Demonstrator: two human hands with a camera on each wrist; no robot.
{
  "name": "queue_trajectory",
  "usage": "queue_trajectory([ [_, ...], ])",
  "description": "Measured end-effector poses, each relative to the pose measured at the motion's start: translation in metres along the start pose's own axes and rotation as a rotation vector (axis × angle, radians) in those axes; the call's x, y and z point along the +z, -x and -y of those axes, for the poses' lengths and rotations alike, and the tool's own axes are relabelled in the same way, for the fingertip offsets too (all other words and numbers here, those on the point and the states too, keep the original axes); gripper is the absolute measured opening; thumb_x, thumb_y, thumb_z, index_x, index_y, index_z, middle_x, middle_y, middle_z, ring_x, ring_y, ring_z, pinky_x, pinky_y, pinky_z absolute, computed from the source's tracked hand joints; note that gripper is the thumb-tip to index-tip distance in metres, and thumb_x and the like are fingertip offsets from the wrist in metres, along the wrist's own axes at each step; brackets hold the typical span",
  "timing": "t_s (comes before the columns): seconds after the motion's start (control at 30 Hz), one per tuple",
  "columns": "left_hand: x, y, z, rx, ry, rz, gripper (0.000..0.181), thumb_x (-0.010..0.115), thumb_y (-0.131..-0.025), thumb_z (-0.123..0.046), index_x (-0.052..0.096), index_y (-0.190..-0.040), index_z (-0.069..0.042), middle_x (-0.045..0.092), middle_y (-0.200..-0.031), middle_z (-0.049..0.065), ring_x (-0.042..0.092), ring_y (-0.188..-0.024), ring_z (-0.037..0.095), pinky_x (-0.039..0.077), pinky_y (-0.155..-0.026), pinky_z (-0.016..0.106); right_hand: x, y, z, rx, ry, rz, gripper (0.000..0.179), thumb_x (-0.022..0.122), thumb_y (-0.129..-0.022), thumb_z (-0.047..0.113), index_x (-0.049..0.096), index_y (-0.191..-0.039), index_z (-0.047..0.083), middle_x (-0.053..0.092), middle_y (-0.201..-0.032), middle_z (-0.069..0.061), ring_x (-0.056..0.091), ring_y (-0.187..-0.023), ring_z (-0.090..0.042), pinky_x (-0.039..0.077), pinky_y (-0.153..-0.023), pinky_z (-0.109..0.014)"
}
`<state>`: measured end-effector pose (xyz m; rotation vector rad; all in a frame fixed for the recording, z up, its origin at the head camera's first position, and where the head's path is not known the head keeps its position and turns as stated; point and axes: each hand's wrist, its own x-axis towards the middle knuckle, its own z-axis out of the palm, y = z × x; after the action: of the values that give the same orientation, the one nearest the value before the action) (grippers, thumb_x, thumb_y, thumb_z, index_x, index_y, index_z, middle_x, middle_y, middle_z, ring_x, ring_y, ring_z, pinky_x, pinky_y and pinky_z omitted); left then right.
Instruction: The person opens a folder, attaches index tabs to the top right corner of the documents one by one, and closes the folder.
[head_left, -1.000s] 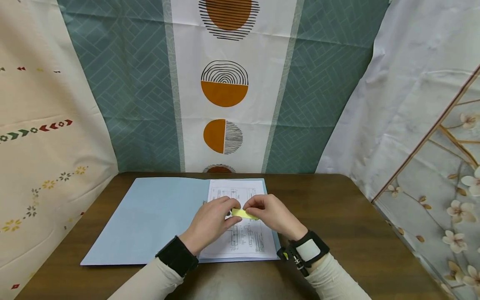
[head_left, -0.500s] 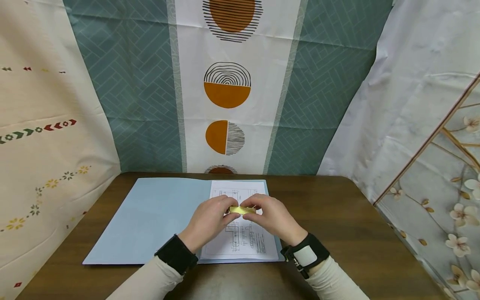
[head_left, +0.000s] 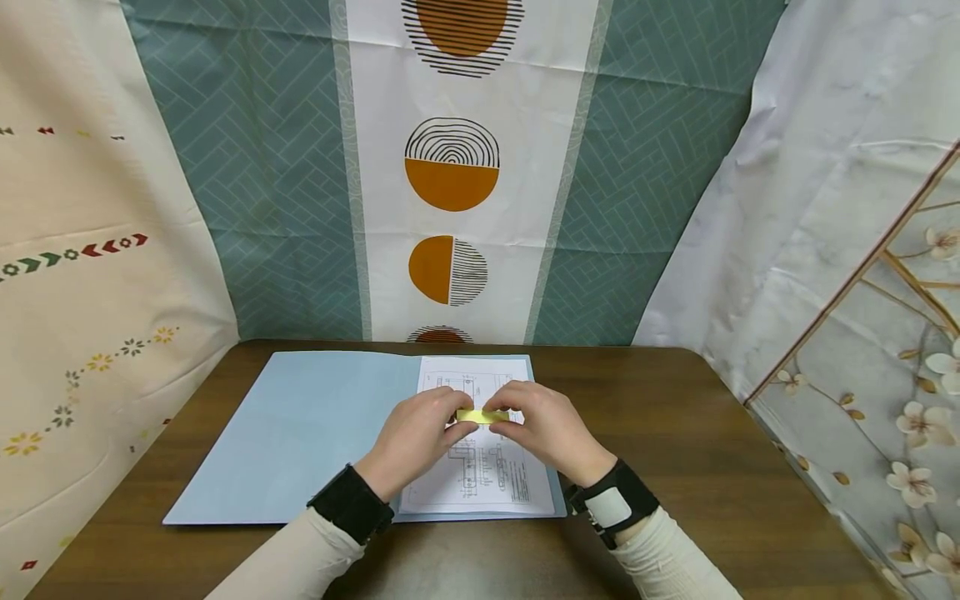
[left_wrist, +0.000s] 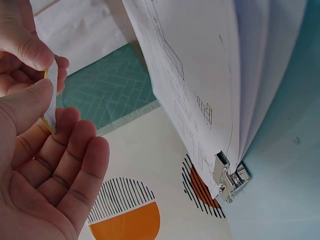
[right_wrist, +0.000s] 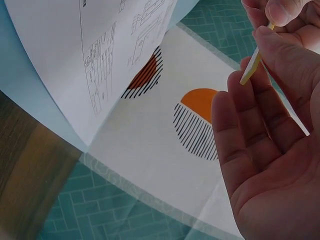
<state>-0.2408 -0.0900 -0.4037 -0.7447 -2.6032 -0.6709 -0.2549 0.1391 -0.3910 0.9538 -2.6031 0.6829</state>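
My left hand (head_left: 415, 437) and right hand (head_left: 552, 431) hold a narrow yellow paper strip (head_left: 480, 417) level between them, over the printed sheets. Each hand pinches one end between thumb and fingers. The left wrist view shows the strip (left_wrist: 51, 95) edge-on, with a white face and a yellow edge. From the right wrist, the strip (right_wrist: 251, 66) appears thin, its end lying against the fingers. Beneath the hands lies a stack of white sheets (head_left: 480, 492) with technical drawings, partly covered by them, in an open light-blue folder (head_left: 300, 442).
A metal clip (left_wrist: 230, 177) grips the sheets near the folder's fold. The folder lies on a dark wooden table (head_left: 720, 467). Patterned cloth (head_left: 637, 167) hangs behind the table and at both sides.
The right-hand grip has shifted, its thumb now below the strip. The strip has turned from slanted to level, and the hands have drawn slightly closer. The folder and sheets stay in place.
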Motion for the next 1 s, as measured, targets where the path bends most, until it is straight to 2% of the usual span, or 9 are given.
queue_trajectory([
  [0.2, 0.0001, -0.0002, 0.0006, 0.003, -0.01, 0.004, 0.022, 0.092, -0.093, -0.027, 0.081, -0.108, -0.016, 0.07, -0.09, -0.008, 0.058, -0.076, 0.008, 0.051, -0.068, 0.026, -0.0006, -0.0003, -0.0011, -0.003, -0.011, -0.007, 0.024, 0.095, -0.089, 0.013, 0.084, -0.107, 0.023, 0.076, -0.105, 0.012, 0.072, -0.1, -0.014, 0.061, -0.09, -0.037],
  [0.47, 0.001, -0.0013, 0.0008, -0.004, -0.013, 0.008, 0.019, 0.093, -0.092, -0.026, 0.081, -0.104, -0.017, 0.069, -0.087, -0.008, 0.057, -0.075, 0.008, 0.05, -0.067, 0.027, -0.0012, -0.0012, -0.0024, -0.077, 0.073, -0.043, 0.019, 0.093, -0.09, 0.013, 0.085, -0.104, 0.022, 0.078, -0.102, 0.012, 0.07, -0.096, -0.008, 0.061, -0.087, -0.033],
  [0.67, 0.0017, -0.0008, 0.0013, -0.016, -0.015, 0.028, 0.018, 0.092, -0.093, -0.026, 0.08, -0.104, -0.017, 0.066, -0.085, -0.01, 0.056, -0.074, 0.008, 0.049, -0.067, 0.027, -0.001, -0.0007, -0.001, -0.122, 0.11, -0.087, 0.021, 0.096, -0.087, 0.011, 0.086, -0.104, 0.018, 0.078, -0.107, 0.006, 0.07, -0.1, -0.014, 0.062, -0.088, -0.034],
  [0.87, 0.0027, -0.0003, -0.0001, -0.013, -0.03, 0.033, 0.019, 0.092, -0.093, -0.027, 0.08, -0.104, -0.017, 0.065, -0.084, -0.01, 0.056, -0.074, 0.009, 0.049, -0.067, 0.028, 0.0008, -0.0006, -0.0009, -0.14, 0.143, -0.133, 0.021, 0.098, -0.084, 0.011, 0.086, -0.101, 0.017, 0.071, -0.108, 0.002, 0.065, -0.098, -0.016, 0.061, -0.083, -0.031],
  [1.0, 0.0034, 0.0003, -0.0002, -0.006, -0.029, 0.029, 0.019, 0.092, -0.093, -0.027, 0.08, -0.103, -0.016, 0.065, -0.084, -0.009, 0.055, -0.073, 0.009, 0.048, -0.066, 0.029, 0.001, -0.001, -0.0015, -0.158, 0.172, -0.132, 0.023, 0.099, -0.083, 0.01, 0.087, -0.101, 0.018, 0.077, -0.106, 0.004, 0.067, -0.102, -0.017, 0.061, -0.086, -0.032],
])
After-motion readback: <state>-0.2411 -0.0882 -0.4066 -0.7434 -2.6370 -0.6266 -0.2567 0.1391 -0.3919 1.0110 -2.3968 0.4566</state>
